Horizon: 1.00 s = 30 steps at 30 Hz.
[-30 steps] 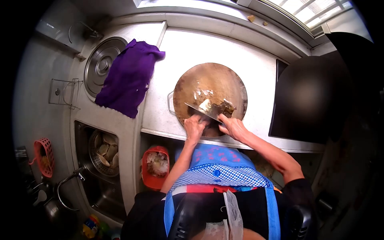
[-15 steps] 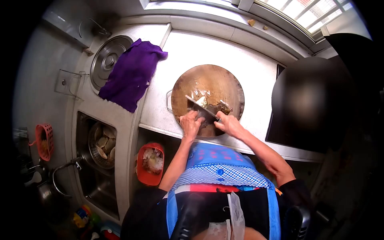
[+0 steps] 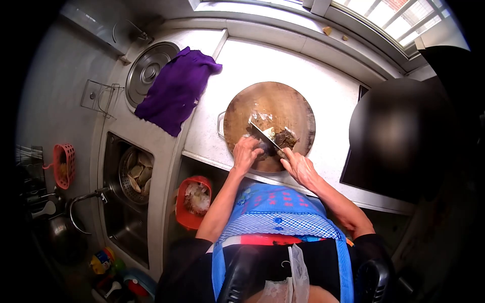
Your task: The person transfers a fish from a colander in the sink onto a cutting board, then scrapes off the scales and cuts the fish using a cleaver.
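Note:
A round wooden chopping board [image 3: 273,98] with a metal side handle lies on the white counter. My right hand [image 3: 298,164] is closed round the handle of a knife [image 3: 263,134], whose blade slants up to the left over the board. On the board's lower left, the fingers of my left hand [image 3: 246,152] are curled onto a dark, shiny piece of food [image 3: 261,151] beside the blade; it looks like fish, though the fingers partly cover it. Right of the blade lies a dark chunk [image 3: 287,137] with a pale piece [image 3: 270,133] near it.
A purple cloth [image 3: 177,93] partly covers a round steel lid [image 3: 147,73]. At the left, a sink [image 3: 126,227] holds a colander [image 3: 132,189] with pale pieces. A red bin [image 3: 188,218] stands below the counter edge. At the right is a large dark round object [image 3: 389,131].
The view has shifted, so the counter items appear further right. The knife blade has turned steeper, and my left hand has changed its position slightly beside it.

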Motion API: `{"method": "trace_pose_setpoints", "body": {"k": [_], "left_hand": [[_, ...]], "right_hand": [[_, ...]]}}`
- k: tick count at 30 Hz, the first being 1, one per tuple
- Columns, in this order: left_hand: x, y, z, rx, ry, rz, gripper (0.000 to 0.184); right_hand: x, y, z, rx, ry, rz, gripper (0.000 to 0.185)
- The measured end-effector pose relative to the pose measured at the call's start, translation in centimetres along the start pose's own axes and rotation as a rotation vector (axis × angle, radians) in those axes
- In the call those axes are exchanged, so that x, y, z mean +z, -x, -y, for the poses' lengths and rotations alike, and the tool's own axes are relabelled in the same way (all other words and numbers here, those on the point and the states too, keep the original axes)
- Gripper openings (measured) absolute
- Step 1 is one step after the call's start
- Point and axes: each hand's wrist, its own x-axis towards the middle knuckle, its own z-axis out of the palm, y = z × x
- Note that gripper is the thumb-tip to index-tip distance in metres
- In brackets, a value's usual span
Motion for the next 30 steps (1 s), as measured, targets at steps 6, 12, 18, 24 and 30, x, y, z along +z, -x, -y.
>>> {"method": "trace_pose_setpoints", "body": {"k": [6,12,18,24,30], "left_hand": [[1.0,-0.2,0.1,0.067,0.017,0.03,0.025],[1.2,0.2,0.4,0.059,0.04,-0.072,0.021],[1.2,0.7,-0.2,0.063,-0.003,-0.048,0.022],[1.3,1.4,-0.5,0.03,-0.009,-0.085,0.02],[1.6,1.1,-0.3,-0.007,-0.005,-0.11,0.019]], "right_hand": [[2.4,-1.4,-0.3,-0.017,-0.05,-0.024,0.027],[3.3,-2.3,-1.0,-0.06,-0.091,-0.109,0.027],[1.4,-2.7,-1.3,0.062,-0.339,-0.01,0.032],[2.3,-1.7,-1.5,0.021,-0.351,-0.087,0.031],[1.3,-2.1,0.3,-0.052,-0.227,-0.119,0.026]]}}
